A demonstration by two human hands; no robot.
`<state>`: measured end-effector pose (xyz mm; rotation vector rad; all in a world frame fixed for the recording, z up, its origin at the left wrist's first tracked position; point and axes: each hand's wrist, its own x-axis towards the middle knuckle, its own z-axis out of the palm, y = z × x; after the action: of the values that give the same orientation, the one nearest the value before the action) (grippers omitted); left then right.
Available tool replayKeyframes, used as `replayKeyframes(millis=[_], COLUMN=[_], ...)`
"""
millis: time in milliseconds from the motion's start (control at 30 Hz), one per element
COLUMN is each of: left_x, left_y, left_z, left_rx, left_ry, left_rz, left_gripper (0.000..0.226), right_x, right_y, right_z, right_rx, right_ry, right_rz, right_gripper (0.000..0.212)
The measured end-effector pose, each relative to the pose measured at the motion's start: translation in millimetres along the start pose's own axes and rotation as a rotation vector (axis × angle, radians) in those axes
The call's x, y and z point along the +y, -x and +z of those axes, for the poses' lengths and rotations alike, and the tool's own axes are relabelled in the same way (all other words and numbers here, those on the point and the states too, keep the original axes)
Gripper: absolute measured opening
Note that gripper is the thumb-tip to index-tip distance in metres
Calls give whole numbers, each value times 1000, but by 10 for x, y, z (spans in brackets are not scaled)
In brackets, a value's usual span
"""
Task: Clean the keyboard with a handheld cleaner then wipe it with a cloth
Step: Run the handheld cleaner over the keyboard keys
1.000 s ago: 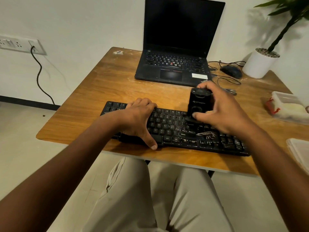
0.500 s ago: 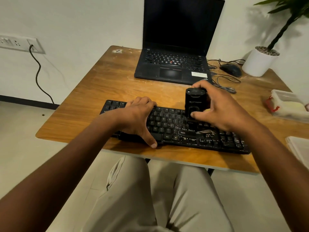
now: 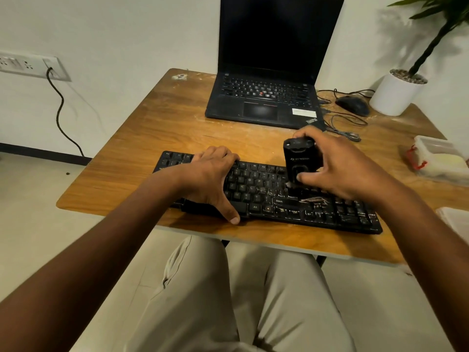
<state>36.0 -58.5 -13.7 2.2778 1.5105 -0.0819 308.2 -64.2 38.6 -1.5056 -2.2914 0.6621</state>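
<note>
The black rectangular keyboard (image 3: 266, 196) lies mid-frame on the wooden tabletop (image 3: 157, 138); my left hand (image 3: 210, 179) clamps it, my right hand (image 3: 337, 168) fingers wrap the upright black handheld cleaner (image 3: 299, 161).

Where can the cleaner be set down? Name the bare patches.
Bare wood lies left of the laptop, back to the table edge, and between laptop and keyboard. The right side is crowded: mouse, cables, plant pot, plastic container.
</note>
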Motion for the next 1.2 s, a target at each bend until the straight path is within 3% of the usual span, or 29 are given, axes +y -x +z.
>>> replayKeyframes(millis=[200, 533, 667, 767, 1067, 1200], left_x=[4, -7, -5, 9, -19, -12], left_y=[2, 3, 15, 16, 1, 13], left_z=[1, 3, -1, -1, 14, 11], left_rx=[-11, -1, -2, -1, 5, 11], left_ry=[3, 2, 3, 3, 12, 2], left_rz=[-11, 1, 6, -1, 10, 6], left_gripper=[142, 138, 138, 136, 138, 138], right_x=[-232, -10, -220, -358, -152, -181], right_y=[-161, 6, -60, -132, 46, 20], right_z=[407, 86, 238, 473, 185, 93], right_rx=[139, 39, 136, 119, -43, -8], right_ry=[-306, -30, -243, -328, -16, 4], right_rz=[-84, -26, -74, -119, -53, -48], right_gripper=[61, 65, 63, 60, 66, 63])
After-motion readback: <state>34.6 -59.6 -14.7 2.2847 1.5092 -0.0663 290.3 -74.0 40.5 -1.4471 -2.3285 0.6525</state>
